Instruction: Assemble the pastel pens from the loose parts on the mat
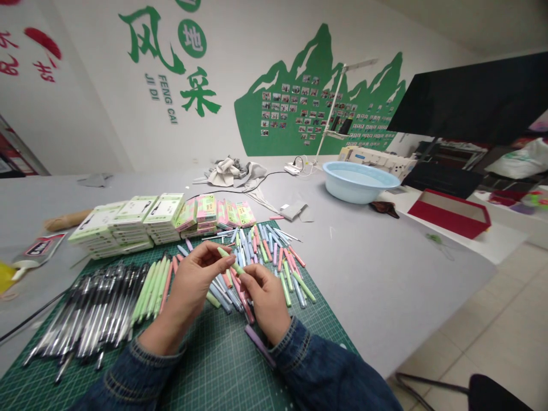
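Between my two hands is a light green pen, held tilted over the green cutting mat. The fingers of my left hand pinch its upper end, while my right hand grips the lower end. Behind and around them lies a loose heap of pastel pen parts in blue, pink, green and purple. A purple pen part rests by my right wrist. To the left, several light green pens are lined up beside a row of black and clear pens.
Stacked white boxes and small pink-green boxes stand behind the mat. Further back are crumpled cloth and a light blue basin. A red box sits at right, a glue tube at left.
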`<control>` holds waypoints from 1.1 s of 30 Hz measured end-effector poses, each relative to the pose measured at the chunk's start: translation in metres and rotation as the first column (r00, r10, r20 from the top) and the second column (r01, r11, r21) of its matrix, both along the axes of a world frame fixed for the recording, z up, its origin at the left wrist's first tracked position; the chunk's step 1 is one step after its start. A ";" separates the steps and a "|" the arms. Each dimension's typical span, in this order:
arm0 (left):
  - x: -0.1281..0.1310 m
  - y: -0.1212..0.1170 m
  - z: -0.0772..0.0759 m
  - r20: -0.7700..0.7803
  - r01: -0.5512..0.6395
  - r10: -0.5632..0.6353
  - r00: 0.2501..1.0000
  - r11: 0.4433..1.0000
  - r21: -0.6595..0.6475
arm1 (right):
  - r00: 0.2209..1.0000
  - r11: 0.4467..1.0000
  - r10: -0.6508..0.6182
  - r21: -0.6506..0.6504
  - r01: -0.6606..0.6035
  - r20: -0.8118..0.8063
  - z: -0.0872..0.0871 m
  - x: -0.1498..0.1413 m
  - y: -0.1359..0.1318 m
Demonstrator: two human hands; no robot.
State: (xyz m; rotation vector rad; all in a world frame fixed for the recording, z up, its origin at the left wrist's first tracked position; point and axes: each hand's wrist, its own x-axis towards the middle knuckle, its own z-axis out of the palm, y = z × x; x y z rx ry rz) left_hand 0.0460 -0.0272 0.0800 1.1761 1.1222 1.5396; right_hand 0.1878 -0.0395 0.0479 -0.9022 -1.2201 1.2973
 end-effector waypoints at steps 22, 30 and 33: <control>-0.009 0.001 -0.011 0.132 0.185 -0.168 0.977 0.974 -0.131 | 0.849 0.871 0.319 -0.223 -0.438 -0.421 -0.004 -0.005 0.001; -0.007 -0.001 -0.009 0.124 0.214 -0.196 0.973 0.964 -0.155 | 0.889 0.914 0.253 -0.207 -0.348 -0.381 -0.005 -0.006 0.002; -0.007 -0.002 -0.010 0.130 0.233 -0.213 0.968 0.957 -0.172 | 0.855 0.878 0.327 -0.206 -0.433 -0.403 -0.006 -0.007 0.002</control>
